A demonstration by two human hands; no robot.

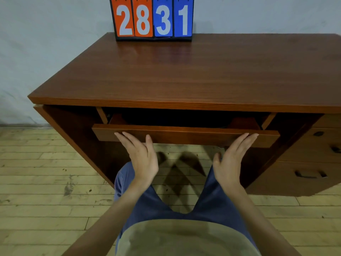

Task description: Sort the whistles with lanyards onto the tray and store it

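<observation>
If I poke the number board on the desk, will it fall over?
Maybe. The flip scoreboard stands upright on a narrow base at the back of the desk, so a push from the front could tip it. Its number cards hang from rings and would probably flap. It looks light.

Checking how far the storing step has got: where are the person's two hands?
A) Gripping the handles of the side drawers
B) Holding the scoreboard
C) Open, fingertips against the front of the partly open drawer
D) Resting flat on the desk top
C: the left hand and right hand are open, fingertips on the front panel of the drawer, which stands slightly out from the desk.
</observation>
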